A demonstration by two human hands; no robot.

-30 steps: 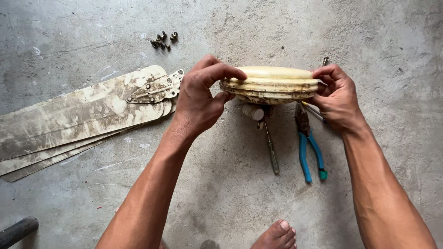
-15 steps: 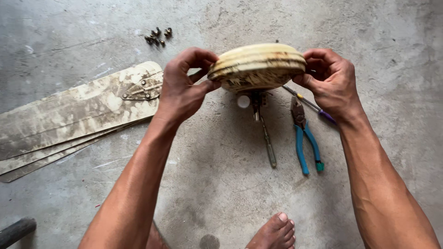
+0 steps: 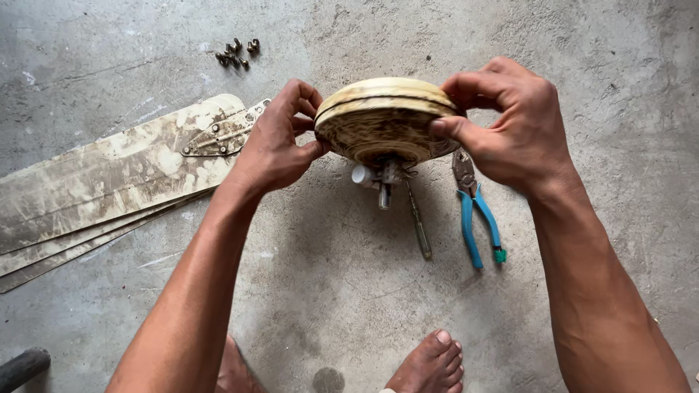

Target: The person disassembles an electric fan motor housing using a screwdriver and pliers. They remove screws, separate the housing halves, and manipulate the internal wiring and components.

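A round, dirty cream-coloured fan motor housing (image 3: 386, 116) is held up above the concrete floor, tilted so its underside and short central shaft (image 3: 384, 185) face me. My left hand (image 3: 277, 142) grips its left rim. My right hand (image 3: 510, 124) grips its right rim, thumb across the front edge. Both hands carry it together.
A stack of stained fan blades (image 3: 95, 189) with a metal bracket (image 3: 222, 135) lies at the left. Several small screws (image 3: 237, 52) sit at the top. A screwdriver (image 3: 419, 222) and blue-handled pliers (image 3: 477, 218) lie under the housing. My bare foot (image 3: 429, 364) is at the bottom.
Both hands have tipped the housing further toward me, so its underside and shaft now show. The camera view has also come closer.
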